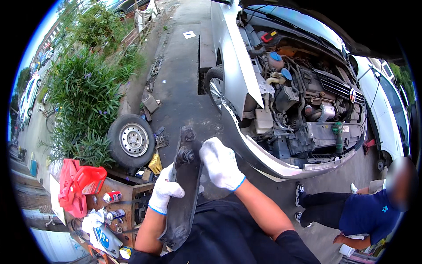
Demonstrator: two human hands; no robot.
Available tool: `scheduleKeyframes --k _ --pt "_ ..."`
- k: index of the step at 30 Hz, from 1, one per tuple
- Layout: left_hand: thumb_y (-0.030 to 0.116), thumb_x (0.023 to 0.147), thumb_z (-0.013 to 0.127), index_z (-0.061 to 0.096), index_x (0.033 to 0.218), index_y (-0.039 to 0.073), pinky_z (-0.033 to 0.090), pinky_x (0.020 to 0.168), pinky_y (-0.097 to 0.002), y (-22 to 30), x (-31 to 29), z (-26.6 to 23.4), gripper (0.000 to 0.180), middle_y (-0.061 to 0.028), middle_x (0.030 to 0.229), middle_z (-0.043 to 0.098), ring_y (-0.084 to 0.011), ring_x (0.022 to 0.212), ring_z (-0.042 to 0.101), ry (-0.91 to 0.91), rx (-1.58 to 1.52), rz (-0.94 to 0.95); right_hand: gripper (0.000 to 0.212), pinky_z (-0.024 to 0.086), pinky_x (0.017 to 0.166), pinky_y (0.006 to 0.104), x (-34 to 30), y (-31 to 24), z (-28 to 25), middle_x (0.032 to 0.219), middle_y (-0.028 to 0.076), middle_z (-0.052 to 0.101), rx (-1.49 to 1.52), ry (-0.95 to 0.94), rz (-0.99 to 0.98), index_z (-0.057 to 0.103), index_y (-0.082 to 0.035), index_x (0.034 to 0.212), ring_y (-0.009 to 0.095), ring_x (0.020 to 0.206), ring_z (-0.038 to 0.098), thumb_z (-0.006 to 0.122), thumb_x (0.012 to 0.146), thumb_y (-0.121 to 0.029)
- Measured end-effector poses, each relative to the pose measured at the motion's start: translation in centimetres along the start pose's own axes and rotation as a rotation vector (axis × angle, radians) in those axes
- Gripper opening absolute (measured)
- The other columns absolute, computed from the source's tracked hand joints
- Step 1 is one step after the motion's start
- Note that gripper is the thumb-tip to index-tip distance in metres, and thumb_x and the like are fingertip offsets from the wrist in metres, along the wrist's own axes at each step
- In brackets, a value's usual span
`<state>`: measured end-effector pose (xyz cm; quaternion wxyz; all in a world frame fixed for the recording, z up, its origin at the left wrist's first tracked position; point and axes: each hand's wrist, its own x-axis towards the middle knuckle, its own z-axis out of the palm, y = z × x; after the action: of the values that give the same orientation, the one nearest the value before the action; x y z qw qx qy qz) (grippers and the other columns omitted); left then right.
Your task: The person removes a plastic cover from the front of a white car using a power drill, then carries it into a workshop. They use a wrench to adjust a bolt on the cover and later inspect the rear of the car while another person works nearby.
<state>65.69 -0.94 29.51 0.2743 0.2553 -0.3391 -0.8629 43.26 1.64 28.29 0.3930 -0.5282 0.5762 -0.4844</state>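
Note:
A long dark metal bracket [183, 193] stands tilted in front of my body, with a round bolted mount [187, 154] near its upper end. My left hand [166, 189], in a white work glove, grips the bracket's left edge, its thumb lying across the face. At the upper right edge, beside the mount, is my right hand [222, 164], also gloved. Its fingers are curled closed, and what they hold, if anything, is hidden. Grime covers the bracket.
A silver car's open engine bay [303, 97] is ahead right, its bumper [263, 160] hanging loose. A wheel [132, 141] rests by the bushes. Left is a workbench [125, 193] with a red jug [90, 179] and spray cans. A person [360, 207] stands at right.

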Motion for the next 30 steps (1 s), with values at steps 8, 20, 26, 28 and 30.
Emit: scheduleKeyframes --k 8,20,26,28,30 --pt "0.001 0.063 0.065 0.058 0.144 -0.009 0.064 0.090 -0.0419 0.1 1.6 -2.3 0.082 -0.0202 0.118 0.076 -0.0302 0.096 0.077 0.019 0.080 -0.065 0.050 0.059 0.078 0.0569 2.4 -3.2 -1.0 0.099 0.028 0.073 -0.726 -0.286 -0.311 0.060 0.001 0.112 0.047 0.089 0.075 0.062 0.108 -0.049" --pt "0.007 0.068 0.066 0.059 0.141 -0.004 0.063 0.084 -0.0568 0.0 3.3 -1.2 0.073 -0.0333 0.121 0.072 -0.0450 0.093 0.076 -0.033 -0.074 -0.361 0.038 0.054 0.053 0.0459 2.8 -1.7 -3.6 0.061 0.014 0.067 -1.172 -0.328 -0.667 0.064 -0.007 0.084 0.033 0.053 0.069 0.073 0.098 -0.041" --pt "-0.002 0.083 0.064 0.062 0.138 -0.003 0.066 0.074 -0.0467 2.1 3.7 0.0 0.055 -0.0212 0.103 0.076 -0.0342 0.086 0.079 -0.106 -0.101 -0.200 0.035 0.055 0.057 0.0491 3.0 -3.8 -3.9 0.066 0.017 0.068 -1.050 -0.141 -0.577 0.066 -0.007 0.081 0.038 0.058 0.071 0.069 0.101 -0.036" --pt "-0.003 0.087 0.064 0.062 0.137 -0.008 0.064 0.070 -0.0410 2.8 3.9 -2.0 0.050 -0.0185 0.093 0.077 -0.0290 0.078 0.078 -0.004 0.087 -0.036 0.027 0.054 0.058 0.0490 1.5 -5.8 -3.4 0.069 0.017 0.066 -0.916 0.005 -0.600 0.065 -0.007 0.082 0.039 0.062 0.069 0.070 0.101 -0.025" --pt "0.001 0.093 0.064 0.058 0.139 -0.011 0.063 0.070 -0.0381 3.5 3.7 -1.6 0.048 -0.0178 0.090 0.077 -0.0255 0.074 0.076 0.103 0.144 0.091 0.023 0.053 0.059 0.0476 -0.5 -7.0 -2.8 0.073 0.014 0.066 -0.739 -0.020 -0.609 0.067 -0.007 0.087 0.036 0.063 0.067 0.081 0.093 -0.024"
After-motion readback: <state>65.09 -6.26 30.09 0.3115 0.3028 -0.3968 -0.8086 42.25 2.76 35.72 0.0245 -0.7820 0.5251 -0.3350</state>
